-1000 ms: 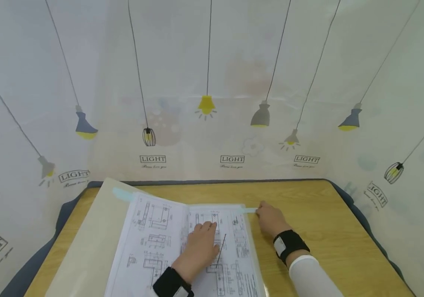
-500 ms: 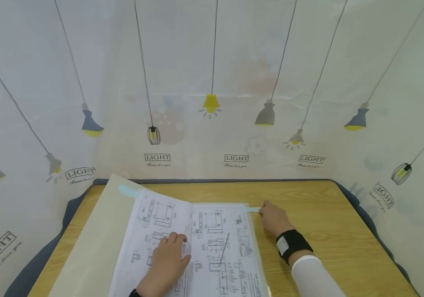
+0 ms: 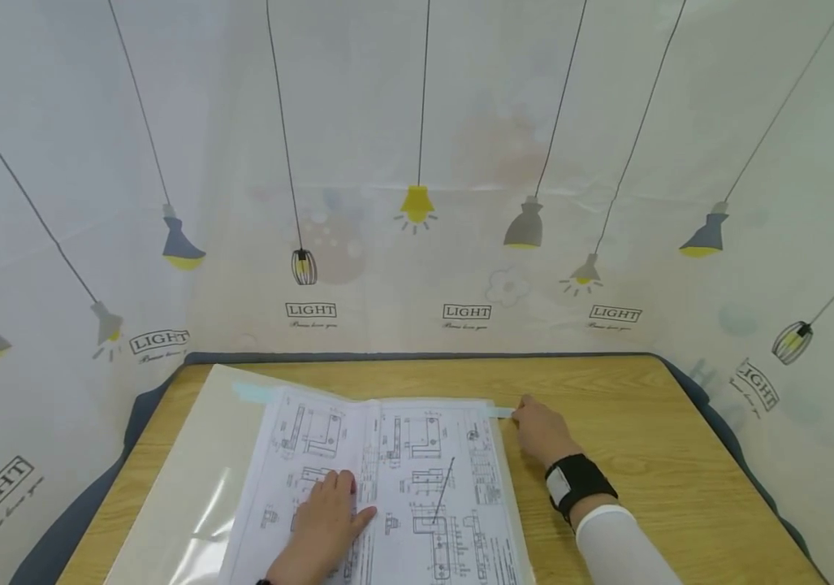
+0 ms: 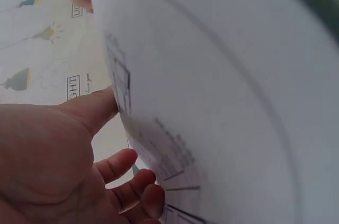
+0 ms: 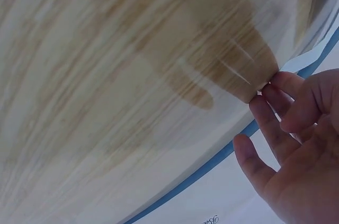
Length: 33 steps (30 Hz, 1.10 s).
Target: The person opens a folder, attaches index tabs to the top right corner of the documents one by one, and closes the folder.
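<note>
An open booklet of technical drawings (image 3: 449,455) lies on the table, its left leaf slightly raised near the fold. My left hand (image 3: 325,520) rests on the left page with its fingers extended and the thumb apart. In the left wrist view its fingertips touch the curved paper (image 4: 222,91). A light blue strip (image 3: 500,412) sticks out from the right page's upper edge. At its outer end my right hand (image 3: 542,426) touches down; in the right wrist view the fingertips press the shiny wood-grain surface, and the thumb stands off it.
A glossy cream cover (image 3: 183,487) lies under the booklet on the left, with another light blue strip (image 3: 252,392) at its top. The wooden table (image 3: 665,471) has a dark edge, and a wall cloth (image 3: 365,122) printed with lamps rises behind.
My left hand has moved from the right page to the left page. The cream cover's upper corner has dropped, and glare now shows on it. My right hand stays by the strip.
</note>
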Available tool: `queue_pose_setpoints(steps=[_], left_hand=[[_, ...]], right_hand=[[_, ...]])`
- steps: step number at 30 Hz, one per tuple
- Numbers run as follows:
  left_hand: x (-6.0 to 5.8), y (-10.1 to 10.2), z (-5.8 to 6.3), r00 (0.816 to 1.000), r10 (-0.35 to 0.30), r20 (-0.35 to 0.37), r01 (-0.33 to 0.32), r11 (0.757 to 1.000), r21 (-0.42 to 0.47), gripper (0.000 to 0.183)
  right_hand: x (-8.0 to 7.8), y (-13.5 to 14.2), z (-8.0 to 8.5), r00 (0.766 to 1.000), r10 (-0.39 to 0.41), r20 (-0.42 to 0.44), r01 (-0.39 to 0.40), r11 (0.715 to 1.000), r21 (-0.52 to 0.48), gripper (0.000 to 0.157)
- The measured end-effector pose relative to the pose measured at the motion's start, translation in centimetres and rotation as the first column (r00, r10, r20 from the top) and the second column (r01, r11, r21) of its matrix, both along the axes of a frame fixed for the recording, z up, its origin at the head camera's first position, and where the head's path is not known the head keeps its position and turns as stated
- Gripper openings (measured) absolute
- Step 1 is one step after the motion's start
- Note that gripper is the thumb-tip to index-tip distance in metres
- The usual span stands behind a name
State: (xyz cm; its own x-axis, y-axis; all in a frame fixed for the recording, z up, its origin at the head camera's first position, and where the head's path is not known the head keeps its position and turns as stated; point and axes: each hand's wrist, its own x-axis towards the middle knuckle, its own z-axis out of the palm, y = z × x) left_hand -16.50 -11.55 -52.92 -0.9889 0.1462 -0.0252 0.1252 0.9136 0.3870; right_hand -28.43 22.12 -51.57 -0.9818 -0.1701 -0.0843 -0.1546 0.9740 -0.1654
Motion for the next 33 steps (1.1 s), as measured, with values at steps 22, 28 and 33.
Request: queue_pose_setpoints(steps=[22, 28, 33], left_hand=[[-0.9, 1.1, 0.2, 0.992, 0.030, 0.119, -0.015, 0.993, -0.119, 0.060], [-0.8, 1.0, 0.5, 0.992, 0.033, 0.119, -0.018, 0.992, -0.125, 0.059], [-0.8, 0.8, 0.6, 0.991, 0.040, 0.125, -0.025, 0.992, -0.124, 0.060]], right_hand=[[0.5, 0.6, 0.0, 0.993, -0.071, 0.092, 0.089, 0.974, -0.207, 0.046], [1.0, 0.8, 1.0, 0.978, -0.093, 0.185, 0.160, 0.906, -0.391, 0.040], [2.2, 0.6, 2.1, 0.946, -0.040, 0.320, 0.178, 0.892, -0.415, 0.022]])
